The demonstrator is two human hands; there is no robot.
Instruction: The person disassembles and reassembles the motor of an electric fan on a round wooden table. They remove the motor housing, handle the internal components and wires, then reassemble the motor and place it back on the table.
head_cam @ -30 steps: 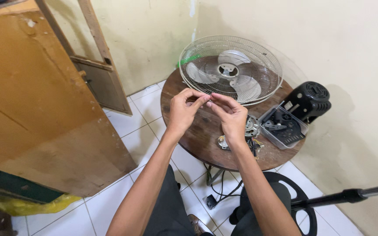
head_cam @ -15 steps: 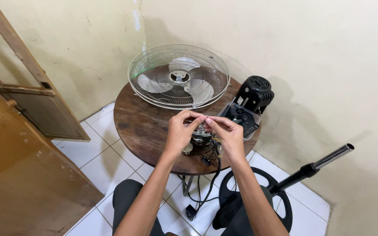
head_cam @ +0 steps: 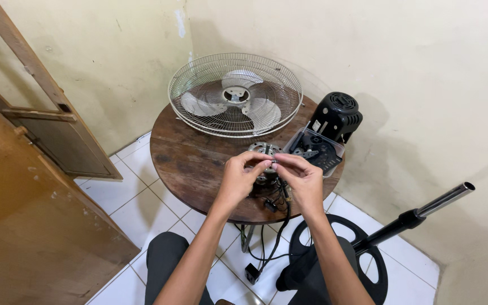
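Over the round wooden table (head_cam: 187, 161), my left hand (head_cam: 239, 182) and my right hand (head_cam: 303, 182) meet fingertip to fingertip, pinching a tiny part that is too small to make out. Just beyond and under the fingers sits a metal fan motor (head_cam: 262, 151) with black wires (head_cam: 278, 214) trailing off the table's front edge. Both hands hover close above the motor.
A wire fan guard with grey blades (head_cam: 235, 100) lies at the table's back. A black motor housing (head_cam: 337, 116) and an open black tray of parts (head_cam: 317, 149) sit at the right. A black fan base with a metal pole (head_cam: 413, 217) stands on the white tiled floor. A wooden panel (head_cam: 24, 209) leans at the left.
The view has swung left to right and settled over the table. My hands stay joined at the fingertips and have come down closer to the motor.
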